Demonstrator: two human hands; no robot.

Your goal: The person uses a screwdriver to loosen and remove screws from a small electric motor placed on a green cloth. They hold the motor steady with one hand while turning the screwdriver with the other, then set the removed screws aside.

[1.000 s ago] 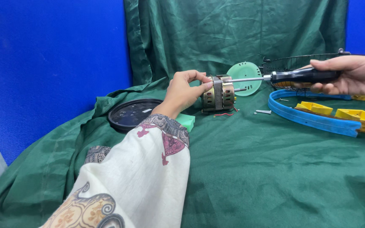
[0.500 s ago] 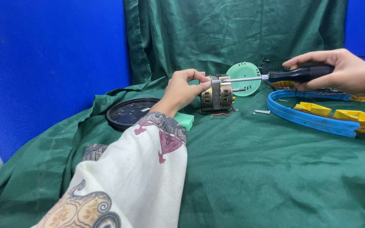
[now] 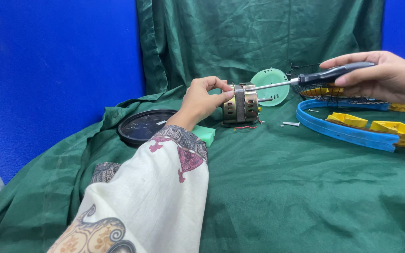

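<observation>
Head view: small fan motor (image 3: 241, 104), metal housing with slotted ends, sits on its side on the green cloth (image 3: 305, 187), roughly centre of the table, shaft pointing right toward a pale green round plate (image 3: 270, 86) just behind it. Red and black leads trail out underneath.

Left hand (image 3: 201, 99) is closed on the motor's left end, fingertips over the top edge, thumb side hidden. Grip looks light, more steadying than clamping.

Right hand (image 3: 383, 75) is wrapped around the black handle of a screwdriver (image 3: 305, 79). Shaft runs nearly level, tip meeting the top of the motor housing. Can't tell whether the tip is seated in a screw head; too small.

Around it: loose screw (image 3: 290, 124) on the cloth just right of the motor, pale green block (image 3: 205, 134) touching the sleeve, dark round cover (image 3: 142, 125) to the left, blue ring (image 3: 348, 131) with yellow blade parts (image 3: 385, 125) on the right, wire guard (image 3: 326, 91) behind.

Risks as I read them:
- Long shallow driver angle with the right hand far out, so the tip could cam out and skid toward the left fingertips, which sit right beside it.
- Motor rests on a round body on soft cloth; side push may roll it.
- Leads under the housing could get pinched.
- Loose screw could vanish into a cloth fold.
</observation>
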